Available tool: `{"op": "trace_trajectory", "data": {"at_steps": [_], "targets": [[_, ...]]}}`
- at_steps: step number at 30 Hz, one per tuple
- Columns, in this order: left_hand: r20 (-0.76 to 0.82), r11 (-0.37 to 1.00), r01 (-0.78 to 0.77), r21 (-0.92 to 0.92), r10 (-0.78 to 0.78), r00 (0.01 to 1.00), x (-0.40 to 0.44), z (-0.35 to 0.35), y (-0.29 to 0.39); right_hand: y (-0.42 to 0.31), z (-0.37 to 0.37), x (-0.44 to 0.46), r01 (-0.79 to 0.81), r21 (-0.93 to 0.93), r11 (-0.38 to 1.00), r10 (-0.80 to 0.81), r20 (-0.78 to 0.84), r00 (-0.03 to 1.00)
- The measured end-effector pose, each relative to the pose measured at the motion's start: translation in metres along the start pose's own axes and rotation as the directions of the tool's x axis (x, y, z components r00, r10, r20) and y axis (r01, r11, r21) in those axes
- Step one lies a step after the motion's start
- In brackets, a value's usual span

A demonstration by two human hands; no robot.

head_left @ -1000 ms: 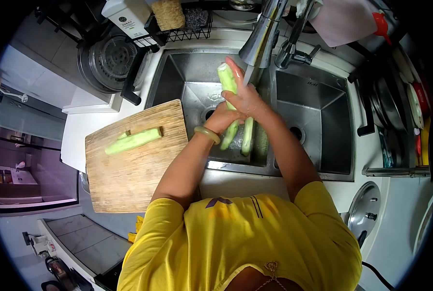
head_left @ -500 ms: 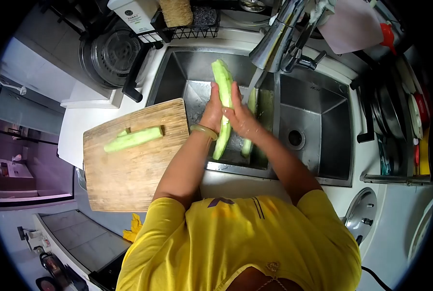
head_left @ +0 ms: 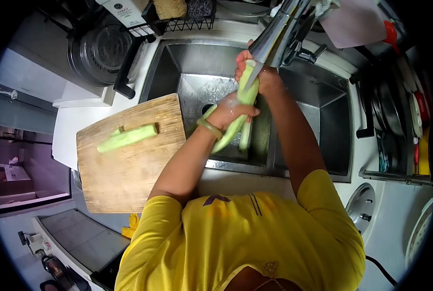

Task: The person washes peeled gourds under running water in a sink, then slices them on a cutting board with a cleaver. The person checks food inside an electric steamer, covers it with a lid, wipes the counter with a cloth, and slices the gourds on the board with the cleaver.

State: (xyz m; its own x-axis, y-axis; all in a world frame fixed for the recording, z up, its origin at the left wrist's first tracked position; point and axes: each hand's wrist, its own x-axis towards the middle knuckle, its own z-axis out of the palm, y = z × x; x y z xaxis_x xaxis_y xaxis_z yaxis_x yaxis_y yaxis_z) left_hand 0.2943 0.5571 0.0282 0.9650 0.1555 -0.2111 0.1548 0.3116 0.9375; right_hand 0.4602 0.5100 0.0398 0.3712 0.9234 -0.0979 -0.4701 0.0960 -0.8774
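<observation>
A long, peeled, pale-green gourd (head_left: 248, 92) slants under the running water over the left basin. My left hand (head_left: 228, 112) is wrapped round its middle, with a pale bangle on the wrist. My right hand (head_left: 262, 77) is closed round the upper end, partly hidden by the faucet. Another peeled gourd (head_left: 245, 137) lies in the basin beside it. A strip of pale green (head_left: 207, 114) shows behind my left wrist; I cannot tell whether it is a separate piece. Two peeled gourd pieces (head_left: 129, 138) rest on the wooden cutting board (head_left: 134, 179).
The chrome faucet (head_left: 274, 41) hangs close above my hands. A steel double sink has its right basin (head_left: 318, 121) beyond my right forearm. A wire basket (head_left: 189, 29) with sponges stands at the back, and a dish rack (head_left: 395, 180) at the right.
The gourd has moved up and right into the water stream. My right hand has shifted to its top end, while my left has turned across its middle.
</observation>
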Motion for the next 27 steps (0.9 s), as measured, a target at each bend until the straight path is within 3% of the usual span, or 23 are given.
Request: {"op": "trace_trajectory", "data": {"at_steps": [1, 2, 3, 4, 5, 6, 7, 9, 10, 11, 12, 13, 15, 17, 18, 19, 21, 22, 24, 25, 27], "targets": [[-0.003, 1.000, 0.008, -0.008, -0.008, 1.000, 0.005, -0.002, -0.002, -0.003, 0.007, -0.006, -0.013, 0.078, 0.997, 0.005, 0.099, 0.995], [-0.050, 0.994, -0.058, -0.088, 0.054, 0.997, 0.010, -0.004, -0.004, 0.005, 0.018, -0.017, 0.177, -0.163, 0.971, -0.183, -0.024, 0.983], [-0.101, 0.978, -0.127, -0.163, 0.112, 0.989, 0.014, -0.005, -0.006, 0.009, 0.029, -0.024, 0.318, -0.414, 0.853, -0.388, -0.094, 0.917], [-0.186, 0.971, -0.128, -0.202, 0.090, 0.978, 0.018, -0.008, -0.005, 0.027, 0.032, -0.021, 0.145, -0.532, 0.834, -0.298, -0.214, 0.930], [-0.182, 0.972, -0.119, -0.204, 0.082, 0.980, 0.019, -0.007, -0.007, 0.040, 0.029, -0.026, 0.187, -0.619, 0.763, -0.393, -0.215, 0.894], [-0.288, 0.928, -0.228, -0.294, 0.141, 0.947, 0.019, -0.003, -0.006, 0.037, 0.048, -0.038, 0.212, -0.701, 0.681, -0.484, -0.214, 0.849], [-0.395, 0.869, -0.339, -0.362, 0.186, 0.900, 0.019, 0.000, -0.004, 0.039, 0.052, -0.041, 0.244, -0.594, 0.767, -0.459, -0.242, 0.855], [-0.465, 0.840, -0.398, -0.369, 0.203, 0.862, 0.021, 0.000, 0.002, 0.062, 0.061, -0.052, 0.226, -0.669, 0.708, -0.518, -0.274, 0.810], [-0.481, 0.828, -0.386, -0.408, 0.164, 0.861, 0.021, -0.007, 0.006, 0.050, 0.076, -0.064, -0.013, -0.731, 0.683, -0.345, -0.338, 0.876], [-0.497, 0.811, -0.378, -0.446, 0.127, 0.859, 0.021, -0.012, 0.011, 0.103, 0.050, -0.046, 0.296, -0.834, 0.466, -0.708, -0.150, 0.690], [-0.515, 0.822, -0.372, -0.431, 0.115, 0.849, 0.013, -0.009, 0.024, 0.090, 0.063, -0.064, 0.095, -0.721, 0.686, -0.425, -0.291, 0.857], [-0.512, 0.823, -0.370, -0.431, 0.115, 0.851, 0.011, -0.012, 0.031, 0.075, 0.080, -0.083, -0.151, -0.566, 0.810, -0.085, -0.369, 0.925], [-0.508, 0.849, -0.382, -0.364, 0.163, 0.846, 0.007, -0.022, 0.039, 0.102, 0.070, -0.082, -0.096, -0.509, 0.855, -0.094, -0.334, 0.938], [-0.537, 0.846, -0.432, -0.313, 0.217, 0.815, 0.006, -0.032, 0.042, 0.109, 0.058, -0.086, -0.057, -0.543, 0.838, -0.020, -0.135, 0.991], [-0.551, 0.829, -0.476, -0.294, 0.261, 0.793, 0.004, -0.037, 0.050, 0.106, 0.053, -0.090, -0.184, -0.577, 0.796, 0.189, -0.052, 0.981], [-0.564, 0.806, -0.525, -0.274, 0.308, 0.766, 0.001, -0.043, 0.064, 0.107, 0.044, -0.091, -0.183, -0.579, 0.795, 0.184, -0.057, 0.981], [-0.542, 0.740, -0.582, -0.338, 0.353, 0.763, -0.007, -0.054, 0.089, 0.124, 0.025, -0.092, -0.423, -0.770, 0.477, 0.559, -0.106, 0.822], [-0.509, 0.660, -0.639, -0.395, 0.423, 0.750, -0.010, -0.058, 0.103, 0.138, 0.017, -0.086, -0.425, -0.770, 0.476, 0.566, -0.101, 0.818], [-0.431, 0.695, -0.627, -0.351, 0.474, 0.767, -0.022, -0.067, 0.131, 0.161, 0.001, -0.058, -0.240, -0.970, 0.049, 0.681, -0.143, 0.718], [-0.414, 0.732, -0.619, -0.285, 0.488, 0.768, -0.032, -0.068, 0.145, 0.165, 0.001, -0.044, -0.226, -0.973, 0.048, 0.683, -0.133, 0.718], [-0.395, 0.866, -0.490, 0.096, 0.485, 0.780, -0.064, -0.074, 0.171, 0.179, 0.011, -0.019, -0.013, -0.957, -0.290, 0.279, -0.098, 0.955]]}}
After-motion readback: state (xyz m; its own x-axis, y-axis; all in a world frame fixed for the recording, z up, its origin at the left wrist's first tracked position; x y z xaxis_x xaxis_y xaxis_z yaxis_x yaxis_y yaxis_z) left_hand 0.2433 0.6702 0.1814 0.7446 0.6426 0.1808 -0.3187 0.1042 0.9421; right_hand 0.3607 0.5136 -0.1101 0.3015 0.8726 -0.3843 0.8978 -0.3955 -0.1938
